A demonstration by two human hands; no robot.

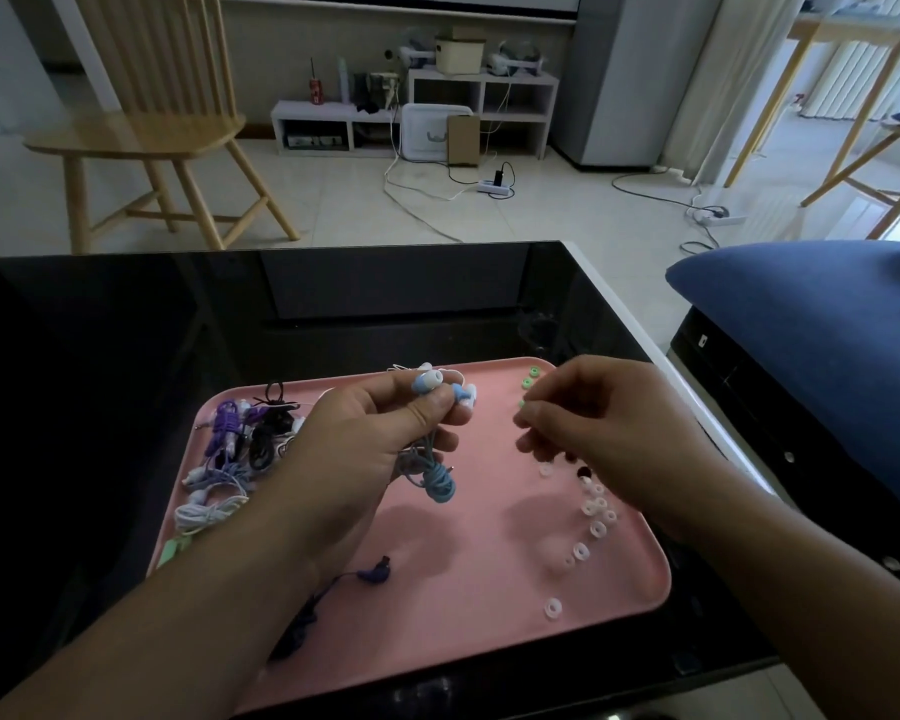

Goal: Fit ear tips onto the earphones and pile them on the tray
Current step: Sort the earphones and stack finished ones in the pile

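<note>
Overhead, my left hand (380, 433) gripped pale-blue wired earphones (440, 387) above the pink plastic tray (489, 605); my right hand (593, 423) pinched a small green ear tip (522, 404).

Left hand (365, 433) raised with fingers and thumb curled in a grip, right hand (598, 413) beside it, fingertips pinched

A glossy black table (126, 324) lies under both hands, reflecting the room. Beyond the left hand stands a pale wooden chair (146, 122) on a light tiled floor (541, 220). Straight ahead, low white shelves (417, 114) sit against the wall, with cables and a power strip (494, 187) on the tiles. Past the right hand lies a blue cushion (822, 324); daylight enters beyond it, behind a wooden table (848, 39).
</note>
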